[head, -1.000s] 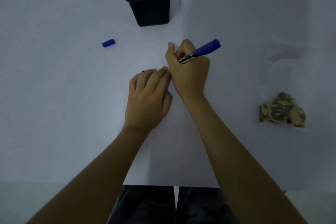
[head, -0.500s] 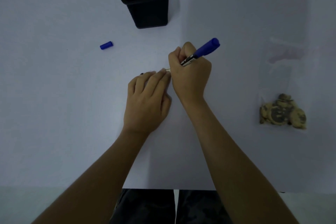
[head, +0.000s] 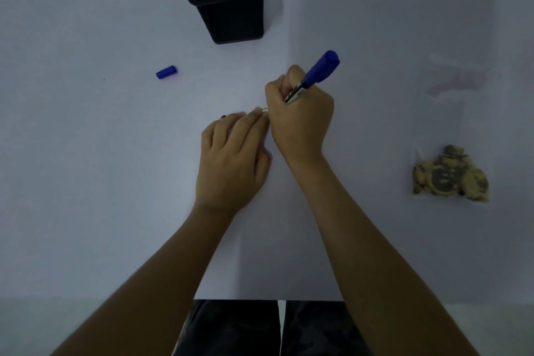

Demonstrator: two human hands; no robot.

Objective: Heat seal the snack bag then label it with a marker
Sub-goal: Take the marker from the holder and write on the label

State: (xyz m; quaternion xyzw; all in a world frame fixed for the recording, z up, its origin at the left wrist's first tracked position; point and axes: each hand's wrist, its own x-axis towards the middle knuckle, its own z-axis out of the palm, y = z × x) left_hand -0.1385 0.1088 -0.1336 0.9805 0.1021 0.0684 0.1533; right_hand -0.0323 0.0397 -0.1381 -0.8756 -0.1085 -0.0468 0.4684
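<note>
My right hand (head: 300,121) grips a blue marker (head: 320,69) at mid table, its blue rear end pointing up and to the right and its tip hidden under my fingers. My left hand (head: 231,159) lies palm down beside it, fingers together, pressing on a small white piece (head: 264,109) of which only an edge shows at the fingertips. The two hands touch there. The marker's blue cap (head: 166,72) lies apart on the left. The clear snack bag (head: 450,89) with cookies (head: 450,176) in its lower end lies flat on the right, away from both hands.
A black mesh pen holder (head: 231,9) stands at the back of the white table (head: 86,167), behind my hands. The table's near edge runs just above my dark trousers (head: 260,329).
My right hand has tipped the marker slightly more upright while staying on the same spot. My left hand has kept its place. The view has shifted a little.
</note>
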